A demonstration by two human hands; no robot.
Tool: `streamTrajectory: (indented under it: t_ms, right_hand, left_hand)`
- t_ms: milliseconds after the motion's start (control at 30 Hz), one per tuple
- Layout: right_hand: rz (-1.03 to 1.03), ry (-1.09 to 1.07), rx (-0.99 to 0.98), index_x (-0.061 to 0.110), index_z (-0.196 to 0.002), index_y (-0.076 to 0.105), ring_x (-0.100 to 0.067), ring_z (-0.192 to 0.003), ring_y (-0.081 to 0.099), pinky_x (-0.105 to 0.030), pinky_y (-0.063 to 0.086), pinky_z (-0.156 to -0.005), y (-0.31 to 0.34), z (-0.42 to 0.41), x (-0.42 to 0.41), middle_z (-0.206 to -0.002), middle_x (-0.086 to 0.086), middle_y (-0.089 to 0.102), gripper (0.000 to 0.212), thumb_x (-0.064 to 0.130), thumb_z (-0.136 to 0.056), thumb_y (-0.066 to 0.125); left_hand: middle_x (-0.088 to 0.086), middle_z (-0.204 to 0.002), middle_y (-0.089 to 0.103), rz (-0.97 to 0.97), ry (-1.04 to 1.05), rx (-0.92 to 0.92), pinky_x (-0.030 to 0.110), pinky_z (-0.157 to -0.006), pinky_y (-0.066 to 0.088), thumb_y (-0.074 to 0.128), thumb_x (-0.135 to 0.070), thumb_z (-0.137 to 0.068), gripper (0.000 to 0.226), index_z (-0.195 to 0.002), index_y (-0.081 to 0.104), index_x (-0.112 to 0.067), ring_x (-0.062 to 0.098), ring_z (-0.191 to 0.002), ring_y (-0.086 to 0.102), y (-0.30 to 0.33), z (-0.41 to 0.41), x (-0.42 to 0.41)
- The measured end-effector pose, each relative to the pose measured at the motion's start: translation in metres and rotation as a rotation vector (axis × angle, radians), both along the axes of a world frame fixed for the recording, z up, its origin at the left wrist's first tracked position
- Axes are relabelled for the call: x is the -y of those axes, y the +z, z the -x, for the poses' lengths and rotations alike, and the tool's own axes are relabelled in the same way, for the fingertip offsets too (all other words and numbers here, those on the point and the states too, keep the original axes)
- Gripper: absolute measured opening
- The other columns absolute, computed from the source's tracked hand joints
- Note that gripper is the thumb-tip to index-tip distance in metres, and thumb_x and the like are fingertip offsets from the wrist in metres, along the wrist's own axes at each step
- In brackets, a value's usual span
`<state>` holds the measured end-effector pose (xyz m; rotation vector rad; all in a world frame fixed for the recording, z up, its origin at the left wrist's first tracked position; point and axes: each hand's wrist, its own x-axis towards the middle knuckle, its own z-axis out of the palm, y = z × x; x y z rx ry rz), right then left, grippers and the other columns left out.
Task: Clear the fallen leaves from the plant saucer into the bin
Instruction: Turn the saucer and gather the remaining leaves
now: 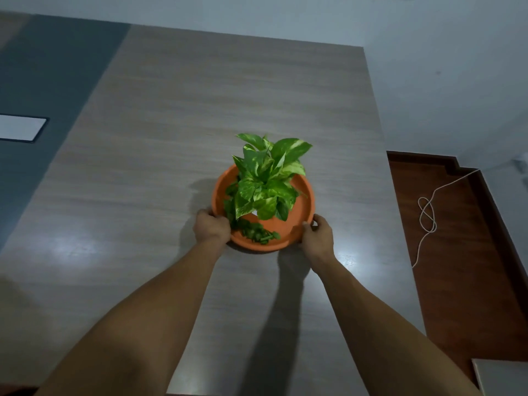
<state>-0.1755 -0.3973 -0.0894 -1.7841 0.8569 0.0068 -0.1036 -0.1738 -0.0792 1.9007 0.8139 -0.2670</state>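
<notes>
An orange round plant saucer (303, 199) rests on a grey wood-grain table (160, 178). A green and yellow leafy plant (265, 178) stands in it and hides its pot. Several dark green fallen leaves (255, 232) lie in the saucer's near part. My left hand (212, 226) grips the saucer's near left rim. On the near right rim, my right hand (317, 235) has its fingers closed over the edge. No bin is in view.
The table's right edge runs beside a reddish-brown wooden floor (463, 275) with a loose white cord (427, 215) on it. A pale wall (428, 67) lies beyond. A white rectangle (21, 127) sits on a dark grey surface at far left.
</notes>
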Motion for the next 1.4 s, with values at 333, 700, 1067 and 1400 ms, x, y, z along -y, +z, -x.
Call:
streamTrajectory:
  t_ms: [333,700,1067,1400]
  right_hand:
    - [-0.263,-0.071,0.101,0.023,-0.125,0.046,-0.026,-0.092,0.070,-0.043,0.065,-0.066,0.006,0.016,-0.041,-0.111,-0.003,0.061,0.043,0.002,-0.091,0.062]
    - [-0.085,0.008,0.041,0.026,-0.144,0.049,-0.034,-0.089,0.073,-0.048,0.062,-0.082,0.002,0.018,-0.011,-0.105,-0.018,0.074,0.052,0.010,-0.096,0.060]
    - [0.112,0.103,0.002,0.015,-0.133,0.058,-0.031,-0.090,0.069,-0.044,0.058,-0.082,0.019,0.014,-0.005,-0.110,-0.014,0.070,0.039,0.013,-0.094,0.061]
    - [0.722,0.503,-0.067,0.011,-0.118,0.062,-0.040,-0.116,0.050,-0.047,0.040,-0.096,0.037,-0.001,-0.006,-0.126,-0.015,0.055,0.031,0.018,-0.088,0.056]
  left_hand:
    - [0.016,-0.103,0.071,0.390,0.052,-0.109,0.039,-0.058,0.062,0.056,-0.005,-0.085,0.030,-0.114,0.057,-0.013,0.030,-0.080,0.072,0.016,0.033,0.027]
    - [0.010,-0.100,0.068,0.204,0.024,-0.006,0.047,-0.070,0.063,0.058,-0.010,-0.084,0.023,-0.106,0.061,-0.014,0.026,-0.086,0.068,0.015,0.029,-0.011]
    - [0.005,-0.093,0.066,0.100,-0.033,0.057,0.051,-0.079,0.061,0.059,-0.008,-0.082,0.024,-0.105,0.056,-0.018,0.033,-0.085,0.070,0.008,0.028,-0.017]
    - [0.012,-0.128,0.052,-0.476,-0.485,0.350,0.045,-0.099,0.045,0.063,-0.029,-0.085,0.046,-0.127,0.055,-0.014,0.034,-0.119,0.051,0.015,0.025,-0.024]
